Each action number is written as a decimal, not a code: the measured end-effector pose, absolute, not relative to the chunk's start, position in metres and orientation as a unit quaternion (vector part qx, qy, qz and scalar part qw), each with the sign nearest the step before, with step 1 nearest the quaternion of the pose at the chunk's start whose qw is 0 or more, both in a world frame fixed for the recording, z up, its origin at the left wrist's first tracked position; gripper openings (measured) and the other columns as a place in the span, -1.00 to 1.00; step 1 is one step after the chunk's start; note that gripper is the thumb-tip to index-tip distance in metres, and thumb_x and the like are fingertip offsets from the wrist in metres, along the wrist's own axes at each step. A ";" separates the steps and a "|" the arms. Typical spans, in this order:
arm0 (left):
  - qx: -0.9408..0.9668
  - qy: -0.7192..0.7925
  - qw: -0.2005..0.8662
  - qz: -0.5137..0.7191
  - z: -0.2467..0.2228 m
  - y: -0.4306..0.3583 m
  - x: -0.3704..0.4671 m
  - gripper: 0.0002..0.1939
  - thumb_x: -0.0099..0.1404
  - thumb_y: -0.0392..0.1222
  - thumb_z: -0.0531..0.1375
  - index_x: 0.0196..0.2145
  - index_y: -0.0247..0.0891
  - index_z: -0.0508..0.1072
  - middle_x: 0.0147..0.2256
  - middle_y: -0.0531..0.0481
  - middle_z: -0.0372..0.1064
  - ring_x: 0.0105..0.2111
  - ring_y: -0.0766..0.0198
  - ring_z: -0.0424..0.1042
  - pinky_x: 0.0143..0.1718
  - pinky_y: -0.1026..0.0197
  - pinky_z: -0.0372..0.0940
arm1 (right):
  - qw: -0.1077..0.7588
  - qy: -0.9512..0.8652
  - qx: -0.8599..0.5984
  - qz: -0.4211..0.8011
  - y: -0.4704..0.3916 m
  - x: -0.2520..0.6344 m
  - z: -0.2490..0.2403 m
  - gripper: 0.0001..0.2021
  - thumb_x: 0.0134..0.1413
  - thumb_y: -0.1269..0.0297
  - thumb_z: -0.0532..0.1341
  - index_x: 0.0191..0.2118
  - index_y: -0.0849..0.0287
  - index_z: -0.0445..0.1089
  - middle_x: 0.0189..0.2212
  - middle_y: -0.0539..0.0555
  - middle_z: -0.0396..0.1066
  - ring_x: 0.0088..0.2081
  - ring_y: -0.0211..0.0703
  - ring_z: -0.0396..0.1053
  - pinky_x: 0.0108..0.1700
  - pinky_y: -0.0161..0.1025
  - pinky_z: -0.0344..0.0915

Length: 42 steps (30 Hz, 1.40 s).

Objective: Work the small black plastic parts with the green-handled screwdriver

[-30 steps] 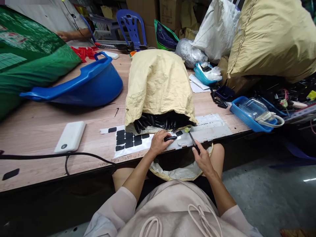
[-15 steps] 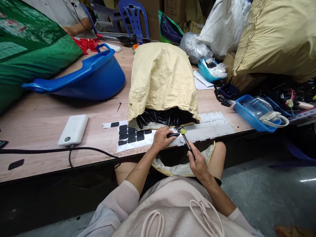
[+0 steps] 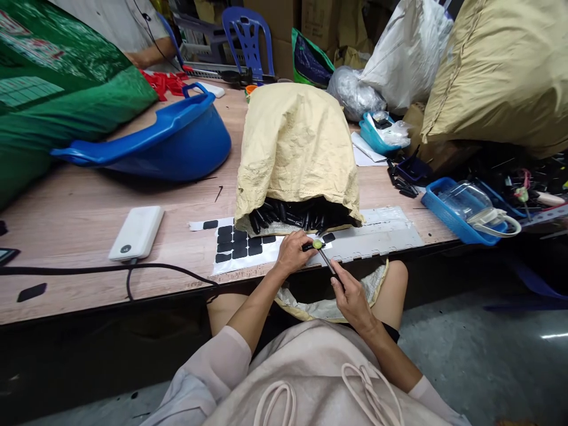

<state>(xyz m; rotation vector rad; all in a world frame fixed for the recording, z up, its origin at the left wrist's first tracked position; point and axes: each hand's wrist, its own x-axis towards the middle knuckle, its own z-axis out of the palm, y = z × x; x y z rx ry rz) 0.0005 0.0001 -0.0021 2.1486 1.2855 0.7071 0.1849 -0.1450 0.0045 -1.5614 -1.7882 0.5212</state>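
A: Item one, the left hand [image 3: 290,253]?
B: Closed on a small black part [image 3: 309,247], pinned at the near edge of the counter [image 3: 89,219]. Long axis runs left to right, free end pointing right.

A: Right hand [image 3: 350,296]?
B: Gripped round a slim dark tool [image 3: 329,264], near end in the fist. Axis runs diagonally, pointing far and left; its green tip [image 3: 317,244] touches the black part's right end.

A: Surroundings?
B: Sheet of black pads [image 3: 235,245] just left of the left hand; tan sack [image 3: 295,148] directly beyond, more black parts [image 3: 293,216] spilling from its mouth. White power bank [image 3: 136,232] well to the left, blue basin [image 3: 177,139] beyond it.

A: Change against a second ago?
B: The right hand has drawn nearer to the body and slightly left; the tool tip has closed onto the part. The left hand has kept its grip.
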 end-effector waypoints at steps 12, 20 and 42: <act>0.799 0.459 0.278 0.271 -0.003 -0.002 -0.001 -0.91 0.25 -0.14 0.39 -0.27 -0.14 0.62 -0.31 -0.01 0.48 -0.18 0.10 0.43 -0.08 0.06 0.28 | 0.226 -0.581 -0.776 0.092 -0.138 0.242 -0.002 -0.49 0.40 0.23 0.02 0.38 0.02 0.34 -0.11 0.17 0.53 -0.16 0.01 0.54 -0.10 -0.13 0.49; 0.807 0.449 0.286 0.255 -0.001 -0.001 -0.004 -0.89 0.29 -0.08 0.36 -0.25 -0.12 0.64 -0.29 -0.03 0.51 -0.18 0.08 0.42 -0.08 0.03 0.25 | 0.232 -0.572 -0.775 0.133 -0.129 0.238 -0.007 -0.47 0.39 0.24 0.03 0.41 -0.02 0.29 0.03 0.16 0.59 -0.03 0.04 0.58 -0.01 -0.12 0.50; 0.870 0.428 0.113 0.219 -0.056 -0.112 0.017 -0.85 0.29 -0.05 0.36 -0.20 -0.11 0.61 0.47 -0.10 0.05 0.45 -0.27 0.03 0.40 -0.35 0.01 | 0.239 -0.577 -0.773 0.109 -0.125 0.230 -0.009 -0.45 0.40 0.26 0.01 0.43 0.05 0.26 -0.03 0.20 0.61 -0.10 0.04 0.59 -0.05 -0.13 0.50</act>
